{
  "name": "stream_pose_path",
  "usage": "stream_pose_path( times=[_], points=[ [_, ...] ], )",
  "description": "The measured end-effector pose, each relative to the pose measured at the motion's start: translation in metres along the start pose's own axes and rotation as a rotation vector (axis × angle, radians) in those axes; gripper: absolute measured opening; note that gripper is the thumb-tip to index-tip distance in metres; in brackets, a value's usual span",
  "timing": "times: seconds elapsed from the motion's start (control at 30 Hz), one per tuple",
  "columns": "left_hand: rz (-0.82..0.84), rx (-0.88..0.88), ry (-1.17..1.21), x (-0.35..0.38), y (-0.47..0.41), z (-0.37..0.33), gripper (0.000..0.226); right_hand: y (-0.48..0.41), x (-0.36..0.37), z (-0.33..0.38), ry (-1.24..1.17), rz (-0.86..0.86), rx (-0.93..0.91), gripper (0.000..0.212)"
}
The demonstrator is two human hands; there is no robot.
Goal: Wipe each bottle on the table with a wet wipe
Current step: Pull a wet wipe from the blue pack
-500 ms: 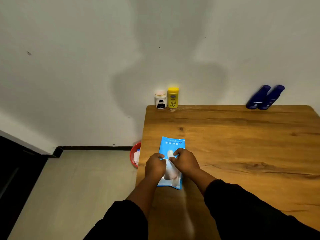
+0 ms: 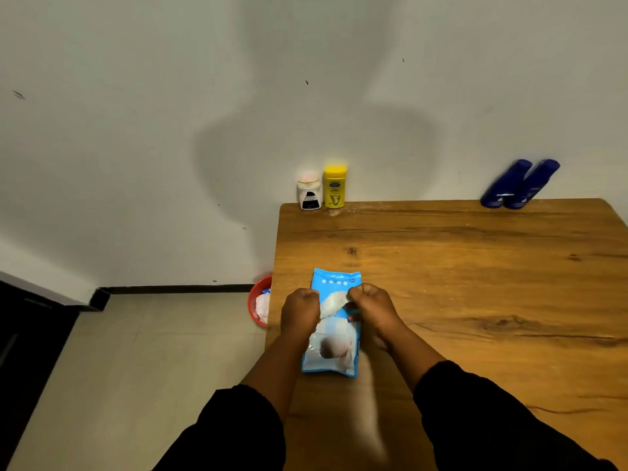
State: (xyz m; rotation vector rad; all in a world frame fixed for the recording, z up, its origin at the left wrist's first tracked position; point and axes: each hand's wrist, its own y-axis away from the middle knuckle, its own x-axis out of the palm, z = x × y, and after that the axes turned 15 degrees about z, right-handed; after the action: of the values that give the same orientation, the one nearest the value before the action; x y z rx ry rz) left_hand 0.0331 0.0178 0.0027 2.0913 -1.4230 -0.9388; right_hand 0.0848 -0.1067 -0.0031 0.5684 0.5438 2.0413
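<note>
My left hand [image 2: 300, 312], fingers curled, grips the pack [image 2: 334, 355] on the worktop [image 2: 475, 283]; my right hand [image 2: 372, 309] pinches a white wipe [image 2: 331, 304] at its opening.

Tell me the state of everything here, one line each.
wipe pack: lying flat, open, left hand grips it.
wet wipe: partly pulled out, pinched by right hand.
white jar: upright, lidded.
yellow bottle: upright, capped.
blue bottles: standing side by side.
red bin: holds white wipes.

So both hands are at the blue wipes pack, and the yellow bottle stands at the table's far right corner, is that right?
Not quite: the head view shows the yellow bottle at the far left corner; the rest holds.
</note>
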Motion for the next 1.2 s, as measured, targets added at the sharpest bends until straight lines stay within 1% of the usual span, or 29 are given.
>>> stream_pose_path(
  times=[0.1,0.2,0.23,0.27,0.33,0.4,0.47,0.53,0.57,0.6,0.67,0.7,0.73,0.77,0.83,0.9,1.0,1.1,1.13,1.2],
  points=[
    [0.05,-0.064,0.101,-0.002,0.002,-0.009,0.031,0.005,-0.003,0.015,-0.29,0.079,-0.04,0.006],
    [0.093,-0.058,0.243,-0.004,0.005,-0.012,0.042,0.011,-0.006,0.03,-0.532,0.188,-0.051,0.012],
    [0.133,-0.053,0.334,-0.006,0.006,-0.014,0.047,0.012,-0.007,0.033,-0.564,0.213,-0.053,0.019],
    [0.193,-0.051,0.438,-0.008,0.008,-0.016,0.053,0.012,-0.007,0.036,-0.578,0.236,-0.063,0.021],
    [0.351,-0.031,0.608,-0.012,0.012,-0.021,0.068,0.012,-0.007,0.038,-0.553,0.245,-0.093,0.015],
    [0.475,0.004,0.668,-0.014,0.013,-0.024,0.08,0.01,-0.006,0.04,-0.51,0.215,-0.133,0.01],
    [0.517,0.042,0.646,-0.015,0.015,-0.026,0.078,0.01,-0.007,0.04,-0.46,0.172,-0.151,0.015],
    [0.477,0.079,0.608,-0.015,0.014,-0.024,0.06,0.012,-0.008,0.041,-0.438,0.156,-0.152,0.013],
    [0.427,0.083,0.59,-0.014,0.013,-0.022,0.052,0.012,-0.01,0.04,-0.444,0.155,-0.139,0.01],
    [0.376,0.082,0.585,-0.013,0.011,-0.021,0.046,0.013,-0.011,0.039,-0.463,0.164,-0.121,0.01],
    [0.335,0.084,0.619,-0.01,0.01,-0.02,0.039,0.017,-0.012,0.039,-0.46,0.227,-0.069,0.026],
    [0.333,0.092,0.635,-0.008,0.011,-0.021,0.035,0.019,-0.011,0.038,-0.41,0.25,-0.046,0.031],
    [0.328,0.098,0.64,-0.007,0.012,-0.021,0.032,0.021,-0.01,0.038,-0.357,0.253,-0.032,0.031],
    [0.321,0.104,0.646,-0.007,0.012,-0.022,0.031,0.023,-0.01,0.037,-0.324,0.235,-0.032,0.028],
    [0.298,0.114,0.665,-0.007,0.012,-0.021,0.032,0.023,-0.01,0.034,-0.386,0.182,-0.054,0.018],
    [0.271,0.127,0.679,-0.009,0.011,-0.021,0.034,0.022,-0.013,0.034,-0.471,0.146,-0.088,0.021],
    [0.256,0.12,0.711,-0.011,0.011,-0.019,0.038,0.022,-0.016,0.034,-0.517,0.14,-0.102,0.025],
    [0.342,0.087,0.727,-0.008,0.017,-0.019,0.051,0.025,-0.015,0.036,-0.536,0.175,-0.111,0.025],
    [0.364,0.08,0.725,-0.007,0.019,-0.019,0.05,0.026,-0.015,0.036,-0.533,0.186,-0.114,0.024],
    [0.346,0.077,0.695,-0.005,0.02,-0.019,0.039,0.028,-0.013,0.038,-0.543,0.201,-0.108,0.021]
  ],
)
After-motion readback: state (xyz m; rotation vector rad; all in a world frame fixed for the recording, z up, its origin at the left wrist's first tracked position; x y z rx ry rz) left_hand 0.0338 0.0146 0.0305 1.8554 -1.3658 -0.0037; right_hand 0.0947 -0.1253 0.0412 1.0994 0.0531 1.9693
